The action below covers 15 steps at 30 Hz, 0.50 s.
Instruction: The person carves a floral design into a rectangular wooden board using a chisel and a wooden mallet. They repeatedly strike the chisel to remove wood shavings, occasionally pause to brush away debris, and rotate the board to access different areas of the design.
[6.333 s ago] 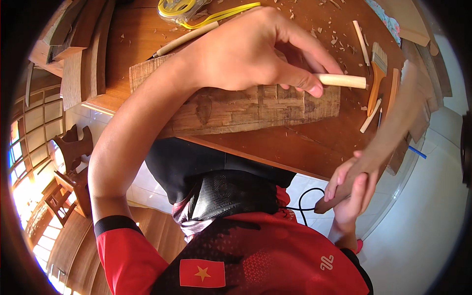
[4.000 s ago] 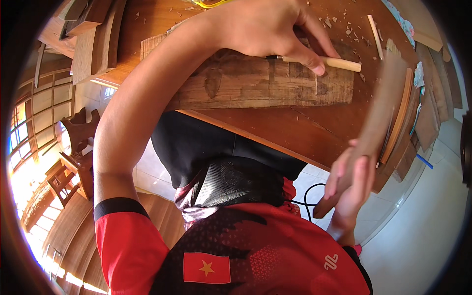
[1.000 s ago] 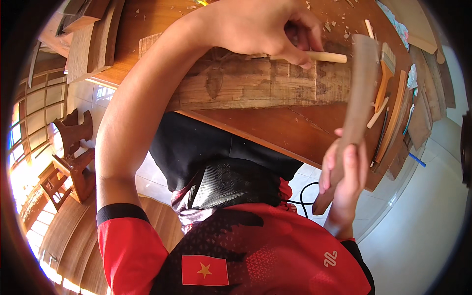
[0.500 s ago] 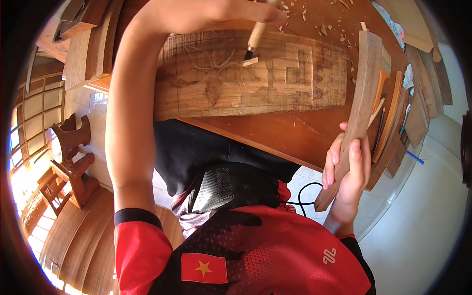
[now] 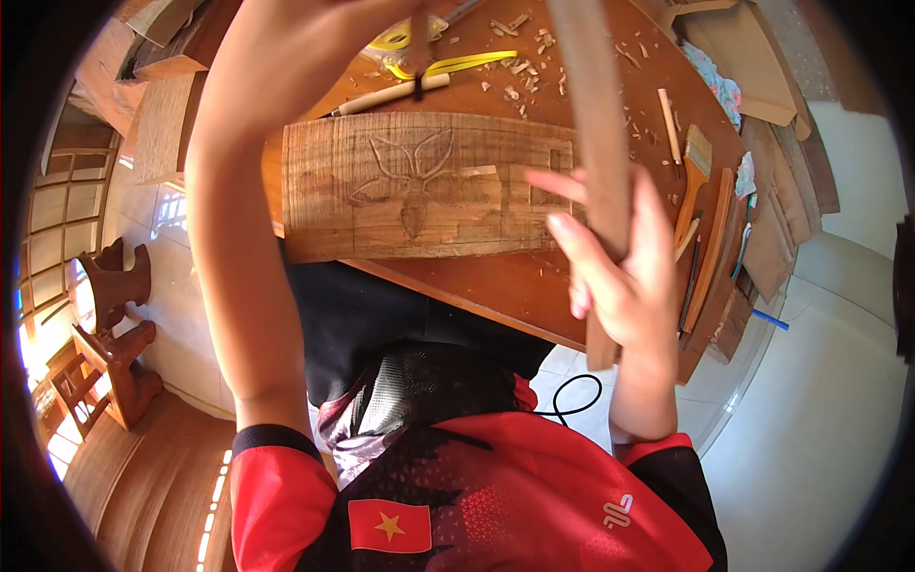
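A carved wooden board (image 5: pixel 419 229) lies on the table, with a flower-like relief and a rectangular pattern at its right end. My left hand (image 5: pixel 329 38) is above its far left side, fingers partly cut off by the upper edge. From it a slim chisel (image 5: pixel 418 57), dark at the tip, points down, apart from the board. My right hand (image 5: pixel 629 257) grips a long wooden bar (image 5: pixel 602 124) near its lower end, upright over the board's right end; two fingers stick out leftward. Bar and hand are slightly blurred. A loose chip (image 5: pixel 477 172) sits on the board.
Behind the board lie a pale-handled tool (image 5: pixel 396 95), a yellow strap (image 5: pixel 472 62) and scattered shavings (image 5: pixel 515 91). To the right are a light wooden handle (image 5: pixel 670 124), a brush (image 5: pixel 696 172) and wooden strips (image 5: pixel 710 248). Planks (image 5: pixel 172 124) are stacked at the left.
My left hand has lifted the chisel off the board, away from the chip. The bar in my right hand has moved left over the board's right end. The view has shifted slightly.
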Each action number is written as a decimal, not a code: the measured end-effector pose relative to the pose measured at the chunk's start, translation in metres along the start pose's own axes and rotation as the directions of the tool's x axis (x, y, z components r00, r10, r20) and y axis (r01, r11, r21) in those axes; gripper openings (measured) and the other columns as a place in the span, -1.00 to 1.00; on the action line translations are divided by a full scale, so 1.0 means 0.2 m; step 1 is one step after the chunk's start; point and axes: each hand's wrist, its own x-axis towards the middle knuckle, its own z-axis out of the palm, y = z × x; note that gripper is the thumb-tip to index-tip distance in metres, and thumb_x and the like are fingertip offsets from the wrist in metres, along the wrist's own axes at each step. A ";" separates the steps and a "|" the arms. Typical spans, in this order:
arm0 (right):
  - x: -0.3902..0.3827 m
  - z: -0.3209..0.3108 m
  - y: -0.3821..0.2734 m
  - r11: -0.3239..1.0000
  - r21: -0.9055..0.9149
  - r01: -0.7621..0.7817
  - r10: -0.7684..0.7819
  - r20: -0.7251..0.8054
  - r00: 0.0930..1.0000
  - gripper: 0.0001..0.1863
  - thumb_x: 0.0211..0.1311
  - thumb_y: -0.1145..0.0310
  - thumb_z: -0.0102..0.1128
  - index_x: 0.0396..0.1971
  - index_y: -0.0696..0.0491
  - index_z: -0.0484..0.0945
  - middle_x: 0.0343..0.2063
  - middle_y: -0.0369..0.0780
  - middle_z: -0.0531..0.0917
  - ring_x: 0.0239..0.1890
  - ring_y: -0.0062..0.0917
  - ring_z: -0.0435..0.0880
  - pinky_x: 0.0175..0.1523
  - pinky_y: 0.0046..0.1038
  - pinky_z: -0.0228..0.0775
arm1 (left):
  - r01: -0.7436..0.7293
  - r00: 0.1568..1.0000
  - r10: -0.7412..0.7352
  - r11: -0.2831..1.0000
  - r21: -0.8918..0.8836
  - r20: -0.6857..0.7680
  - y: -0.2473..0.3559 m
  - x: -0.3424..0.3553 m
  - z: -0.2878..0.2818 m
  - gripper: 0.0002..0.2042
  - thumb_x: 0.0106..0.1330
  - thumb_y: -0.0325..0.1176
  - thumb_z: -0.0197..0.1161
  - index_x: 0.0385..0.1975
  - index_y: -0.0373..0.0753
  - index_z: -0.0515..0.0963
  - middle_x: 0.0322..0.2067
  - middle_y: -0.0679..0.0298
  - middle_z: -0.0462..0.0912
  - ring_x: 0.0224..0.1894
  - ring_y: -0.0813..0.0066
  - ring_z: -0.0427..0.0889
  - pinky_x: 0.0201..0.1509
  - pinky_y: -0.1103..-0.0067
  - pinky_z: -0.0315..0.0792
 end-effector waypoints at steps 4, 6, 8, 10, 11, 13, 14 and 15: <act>0.12 0.10 0.05 0.980 -0.173 0.095 -0.090 0.034 0.995 -0.56 0.33 0.47 0.38 0.12 0.16 0.40 -0.16 -0.22 0.75 -0.32 -0.67 0.68 -0.28 -0.55 0.50 | 0.023 0.999 -0.029 0.974 -0.225 -0.026 -0.12 -0.24 0.06 -0.83 0.37 -0.32 0.44 -0.24 -0.30 0.68 -0.53 0.40 0.68 -0.48 0.81 0.54 -0.39 0.72 0.33; 0.13 0.13 0.06 0.972 -0.216 0.095 -0.094 0.012 0.995 -0.55 0.32 0.47 0.39 0.11 0.16 0.39 -0.20 -0.21 0.75 -0.30 -0.62 0.70 -0.24 -0.50 0.53 | 0.059 0.998 -0.058 0.979 -0.194 0.013 -0.11 -0.32 0.09 -0.84 0.37 -0.34 0.43 -0.25 -0.31 0.67 -0.53 0.42 0.66 -0.47 0.82 0.53 -0.38 0.73 0.34; 0.15 0.16 0.08 0.957 -0.271 0.104 -0.115 -0.023 0.993 -0.53 0.29 0.47 0.41 0.11 0.17 0.39 -0.26 -0.19 0.75 -0.31 -0.56 0.72 -0.22 -0.45 0.55 | 0.125 0.992 -0.116 0.937 -0.326 0.046 -0.15 -0.36 0.12 -0.85 0.37 -0.37 0.44 -0.26 -0.31 0.64 -0.53 0.43 0.65 -0.48 0.81 0.53 -0.39 0.72 0.35; 0.15 0.20 0.07 0.943 -0.321 0.092 -0.117 -0.061 0.991 -0.53 0.28 0.48 0.41 0.10 0.17 0.38 -0.30 -0.17 0.75 -0.32 -0.52 0.74 -0.21 -0.42 0.56 | 0.137 0.990 -0.122 0.918 -0.371 0.064 -0.16 -0.37 0.13 -0.85 0.37 -0.38 0.44 -0.28 -0.31 0.64 -0.53 0.44 0.65 -0.48 0.82 0.52 -0.41 0.72 0.35; 0.16 0.22 0.07 0.934 -0.344 0.096 -0.130 -0.077 0.988 -0.52 0.27 0.49 0.41 0.10 0.17 0.38 -0.31 -0.16 0.75 -0.32 -0.49 0.75 -0.20 -0.40 0.56 | 0.122 0.992 -0.113 0.911 -0.394 0.048 -0.15 -0.37 0.13 -0.84 0.35 -0.38 0.44 -0.30 -0.33 0.62 -0.55 0.42 0.65 -0.52 0.80 0.53 -0.45 0.70 0.34; 0.16 0.27 0.09 0.913 -0.381 0.143 -0.195 -0.100 0.976 -0.53 0.27 0.50 0.40 0.10 0.17 0.38 -0.34 -0.14 0.75 -0.32 -0.44 0.77 -0.18 -0.37 0.58 | 0.151 0.986 -0.120 0.935 -0.321 0.113 -0.14 -0.37 0.11 -0.86 0.37 -0.41 0.41 -0.29 -0.32 0.60 -0.53 0.39 0.67 -0.47 0.78 0.56 -0.38 0.72 0.36; 0.16 0.29 0.09 0.891 -0.417 0.179 -0.242 -0.101 0.965 -0.53 0.27 0.51 0.39 0.10 0.16 0.38 -0.34 -0.13 0.75 -0.30 -0.41 0.78 -0.17 -0.35 0.58 | 0.161 0.982 -0.125 0.945 -0.284 0.140 -0.14 -0.38 0.10 -0.88 0.38 -0.43 0.39 -0.28 -0.31 0.58 -0.52 0.38 0.68 -0.44 0.77 0.58 -0.35 0.72 0.37; 0.15 0.31 0.09 0.866 -0.452 0.215 -0.288 -0.100 0.952 -0.54 0.27 0.52 0.38 0.10 0.15 0.39 -0.33 -0.12 0.75 -0.29 -0.39 0.79 -0.16 -0.34 0.58 | 0.150 0.983 -0.112 0.943 -0.297 0.143 -0.15 -0.37 0.09 -0.88 0.38 -0.44 0.38 -0.27 -0.32 0.58 -0.52 0.35 0.68 -0.45 0.77 0.57 -0.37 0.72 0.36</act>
